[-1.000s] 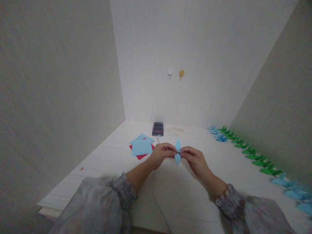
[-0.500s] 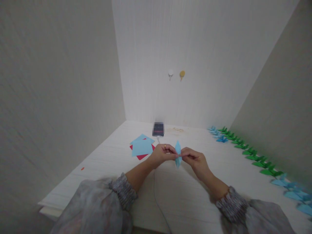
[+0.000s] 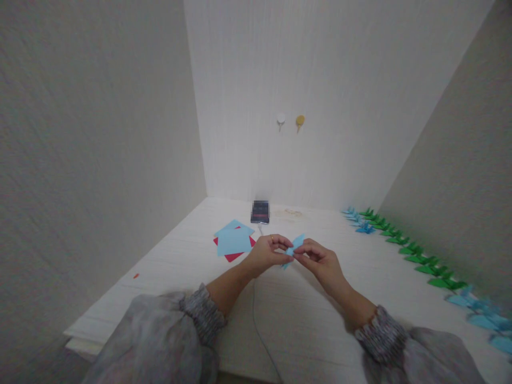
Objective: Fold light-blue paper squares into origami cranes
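Note:
Between my two hands is a small piece of light blue folded paper point(image 3: 298, 242), held above the table and tilted with its upper end toward the right. My left hand point(image 3: 269, 253) is closed, its thumb and fingers pinching the paper from the left. From the other side, my right hand point(image 3: 322, 260) pinches it with thumb and forefinger. The fingertips of both hands nearly meet and cover the paper's middle. Left of my left hand lie loose sheets of light blue paper point(image 3: 233, 242) and red paper point(image 3: 234, 257), stacked askew.
A phone point(image 3: 260, 212) stands near the back wall, with a white cable point(image 3: 256, 320) running to the front edge. Several green paper cranes point(image 3: 408, 249) and blue paper cranes point(image 3: 482, 320) line the right side. An orange scrap point(image 3: 136, 276) lies at left. Two hooks point(image 3: 300, 122) hang on the wall.
The folded paper has turned from upright to a slant, its top now leaning right. My right fingers have shifted slightly on it. The other things stay where they were.

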### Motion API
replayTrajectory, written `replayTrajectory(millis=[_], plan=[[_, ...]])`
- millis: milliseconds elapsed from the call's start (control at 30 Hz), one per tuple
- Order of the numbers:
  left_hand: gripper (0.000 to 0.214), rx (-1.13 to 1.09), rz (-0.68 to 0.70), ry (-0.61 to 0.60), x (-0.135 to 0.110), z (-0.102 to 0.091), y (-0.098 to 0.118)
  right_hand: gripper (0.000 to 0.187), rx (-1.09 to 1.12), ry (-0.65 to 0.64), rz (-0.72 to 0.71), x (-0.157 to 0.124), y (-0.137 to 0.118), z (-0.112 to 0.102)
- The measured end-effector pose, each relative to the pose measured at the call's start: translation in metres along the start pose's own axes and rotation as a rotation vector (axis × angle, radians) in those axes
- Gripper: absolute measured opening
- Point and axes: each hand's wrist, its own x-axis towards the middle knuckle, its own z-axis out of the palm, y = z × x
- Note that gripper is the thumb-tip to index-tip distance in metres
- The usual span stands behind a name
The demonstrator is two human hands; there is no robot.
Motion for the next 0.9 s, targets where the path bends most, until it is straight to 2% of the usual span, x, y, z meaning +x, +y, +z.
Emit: replayTrajectory(millis=[367, 467, 667, 800, 900], plan=[[0.03, -0.015, -0.022, 0.014, 0.001, 0.003, -0.001, 0.002, -0.019, 0.051, -0.003, 0.001, 0.0, 0.0], [0.031, -0.05, 0.013, 0.022, 0.003, 0.003, -0.002, 0.004, -0.009, 0.054, 0.014, 0.0, 0.001, 0.001], [0.041, -0.148, 0.053, 0.008, 0.004, 0.003, -0.005, 0.022, 0.169, 0.18, 0.178, 0.001, 0.003, 0.009], [0.041, -0.12, 0.048, 0.069, 0.003, 0.003, -0.004, 0.019, 0.18, 0.112, 0.272, 0.002, 0.003, 0.011], [0.038, -0.119, 0.074, 0.097, 0.004, 0.004, -0.006, 0.016, 0.143, 0.078, 0.291, 0.002, 0.005, 0.011]])
